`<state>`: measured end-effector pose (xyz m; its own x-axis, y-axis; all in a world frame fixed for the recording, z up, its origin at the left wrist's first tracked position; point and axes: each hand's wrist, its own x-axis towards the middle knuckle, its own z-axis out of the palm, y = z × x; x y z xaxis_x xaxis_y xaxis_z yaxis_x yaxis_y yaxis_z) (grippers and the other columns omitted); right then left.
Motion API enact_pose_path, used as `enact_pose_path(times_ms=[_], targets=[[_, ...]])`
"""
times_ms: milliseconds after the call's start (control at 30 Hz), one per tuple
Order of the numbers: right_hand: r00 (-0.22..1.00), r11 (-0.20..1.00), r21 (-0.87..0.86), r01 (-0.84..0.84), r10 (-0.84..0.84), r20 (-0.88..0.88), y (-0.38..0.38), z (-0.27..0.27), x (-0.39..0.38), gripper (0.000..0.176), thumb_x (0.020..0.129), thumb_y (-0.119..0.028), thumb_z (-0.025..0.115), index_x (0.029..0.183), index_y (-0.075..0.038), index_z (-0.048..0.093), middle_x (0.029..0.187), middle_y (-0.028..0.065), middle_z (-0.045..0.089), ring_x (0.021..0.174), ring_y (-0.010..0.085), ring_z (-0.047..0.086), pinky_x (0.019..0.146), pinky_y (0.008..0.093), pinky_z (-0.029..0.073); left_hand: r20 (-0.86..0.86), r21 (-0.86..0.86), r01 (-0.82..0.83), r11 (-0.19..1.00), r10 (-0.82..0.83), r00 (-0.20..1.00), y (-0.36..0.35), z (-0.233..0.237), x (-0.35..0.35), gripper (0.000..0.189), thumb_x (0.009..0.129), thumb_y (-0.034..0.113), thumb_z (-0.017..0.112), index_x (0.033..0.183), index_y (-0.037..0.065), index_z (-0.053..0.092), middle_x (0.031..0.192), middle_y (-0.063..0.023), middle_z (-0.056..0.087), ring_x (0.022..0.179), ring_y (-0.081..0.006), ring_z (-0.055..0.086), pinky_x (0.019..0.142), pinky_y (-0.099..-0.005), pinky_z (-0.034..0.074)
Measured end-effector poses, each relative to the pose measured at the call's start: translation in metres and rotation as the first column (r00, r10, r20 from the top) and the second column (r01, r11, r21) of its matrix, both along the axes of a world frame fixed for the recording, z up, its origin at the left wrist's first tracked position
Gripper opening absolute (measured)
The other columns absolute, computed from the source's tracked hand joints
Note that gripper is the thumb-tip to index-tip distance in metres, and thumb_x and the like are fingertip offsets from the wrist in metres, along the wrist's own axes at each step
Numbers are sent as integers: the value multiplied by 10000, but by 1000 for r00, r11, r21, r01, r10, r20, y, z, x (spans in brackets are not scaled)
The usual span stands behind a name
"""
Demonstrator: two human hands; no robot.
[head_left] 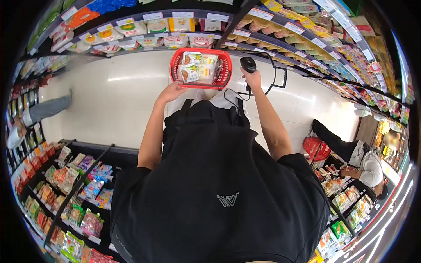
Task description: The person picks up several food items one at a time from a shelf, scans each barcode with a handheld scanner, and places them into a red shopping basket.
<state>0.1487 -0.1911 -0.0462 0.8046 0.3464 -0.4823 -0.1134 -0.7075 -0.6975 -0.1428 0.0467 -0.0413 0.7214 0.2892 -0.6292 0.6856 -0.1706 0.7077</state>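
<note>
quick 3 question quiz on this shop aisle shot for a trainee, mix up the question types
1. True or false: the left hand touches the near rim of the red basket.
2. What does the right hand hold? A) a black handheld scanner B) a glass bottle C) a folded cloth
3. Fill in: the red basket is loaded with several ____.

Key: 1 true; 2 A; 3 packets
</note>
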Motion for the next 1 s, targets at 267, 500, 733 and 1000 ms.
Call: enact_pose_path(times_ms=[267, 500, 733, 1000], targets=[[995, 999, 44, 27, -31, 98, -30, 47, 4, 346, 731, -357, 742, 769, -17, 689, 638, 55, 646, 501, 123, 563, 498, 291, 449, 119, 50, 184, 982, -189, 975, 9, -69, 47, 572, 836, 381, 648, 1217, -28, 525, 1070, -219, 628, 991, -300, 616, 873, -359, 473], [925, 971, 238, -34, -59, 374, -4, 169, 42, 457, 701, -212, 762, 1082, -6, 617, 960, 172, 665, 900, 275, 650, 794, 341, 488, 97, 52, 292, 955, -296, 950, 1, -57, 86, 554, 859, 327, 634, 1235, -54, 491, 933, -165, 667, 819, -197, 639, 737, -299, 494], [531, 957, -2, -290, 163, 831, 12, 214, 151, 513, 690, -262, 779, 1106, -12, 611, 1311, 197, 456, 1168, 374, 489, 983, 424, 406, 69, 48, 220, 974, -222, 972, -1, -27, 88, 569, 843, 357, 642, 1212, -57, 513, 983, -213, 656, 904, -259, 652, 786, -333, 500], [536, 932, -85, -352, 275, 799, 21, 237, 230, 481, 730, -355, 750, 1034, 0, 635, 1032, 214, 613, 967, 372, 592, 845, 409, 463, 89, -44, 86, 995, -82, 993, -1, -77, 62, 562, 841, 320, 650, 1223, -65, 506, 974, -207, 657, 897, -246, 647, 777, -326, 498]])
